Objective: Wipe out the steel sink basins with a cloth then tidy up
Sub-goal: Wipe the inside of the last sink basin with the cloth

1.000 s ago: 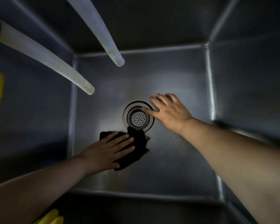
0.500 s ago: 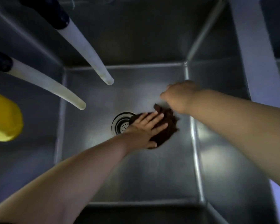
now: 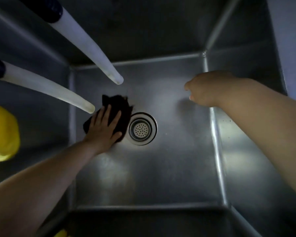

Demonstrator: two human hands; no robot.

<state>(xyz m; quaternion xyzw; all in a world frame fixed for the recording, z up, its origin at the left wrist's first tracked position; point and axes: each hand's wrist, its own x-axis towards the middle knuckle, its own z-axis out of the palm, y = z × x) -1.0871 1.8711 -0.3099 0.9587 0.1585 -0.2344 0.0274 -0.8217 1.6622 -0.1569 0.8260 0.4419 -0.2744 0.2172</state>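
Overhead, two white hoses [image 3: 85,41], left hand [image 3: 103,130] flat on dark cloth [image 3: 117,108], right hand [image 3: 206,89] fingers unclear

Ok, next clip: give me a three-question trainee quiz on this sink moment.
1. True or false: the left hand presses the dark cloth flat on the basin floor.
2. The cloth lies on which side of the drain strainer in the picture? A) left B) right C) directly over it
3. Fill in: the right hand hovers near the basin's ____ wall, holding nothing visible.

Key: 1 true; 2 A; 3 right.
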